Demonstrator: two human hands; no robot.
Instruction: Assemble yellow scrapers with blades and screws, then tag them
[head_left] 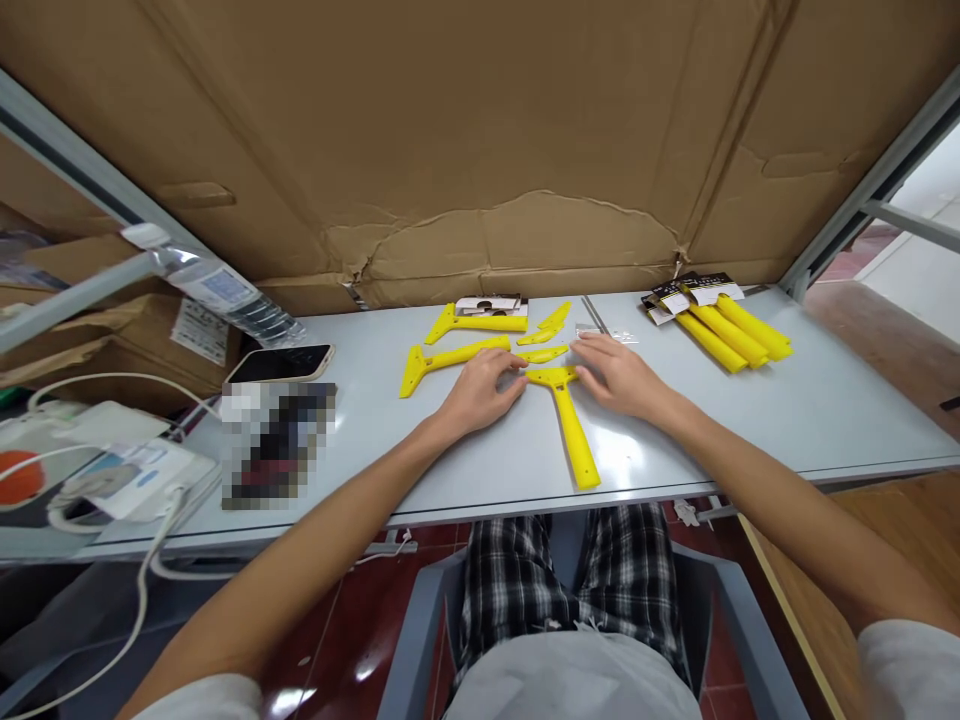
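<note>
In the head view, a yellow scraper handle [574, 434] lies with its wide head away from me and its grip pointing toward the table's front edge. Just beyond that head is a loose yellow strip-shaped piece [544, 354]. My left hand [484, 390] rests at their left end, its fingers loosely bent and thumb apart. At the right end, my right hand [619, 375] lies with fingers stretched out and thumb spread. Fingertips of both hands are at or against the ends of these parts; neither hand is closed around anything.
Two more yellow scrapers [457, 362] lie left, with loose yellow pieces [551, 322] and thin metal strips [596, 315] behind. Packaged yellow scrapers [731, 335] are at right. A phone [282, 364], water bottle [225, 290] and white cables stand left; cardboard [510, 140] walls the back.
</note>
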